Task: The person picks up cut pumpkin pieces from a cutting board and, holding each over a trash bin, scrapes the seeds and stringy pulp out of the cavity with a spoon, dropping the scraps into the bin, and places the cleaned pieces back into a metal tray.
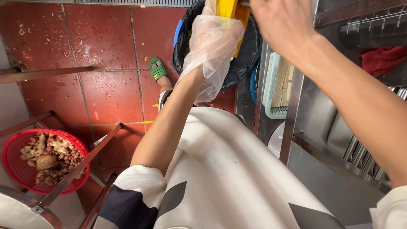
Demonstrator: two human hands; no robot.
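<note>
My left hand [214,36], in a loose clear plastic glove, grips the lower edge of a yellow board-like object [234,12] held over a bin lined with a black bag [243,63]. My right hand [282,21] is bare and reaches to the top of the same yellow object; its fingers are cut off by the frame's top edge, so its grip is hidden. My foot in a green sandal [157,70] stands on the red tile floor beside the bin.
A red basket [17,169] of ginger and onions sits low at the left under metal frame bars [80,165]. A pale blue crate [273,85] stands beside a steel counter [326,186] on the right. A red cloth [383,59] lies on it.
</note>
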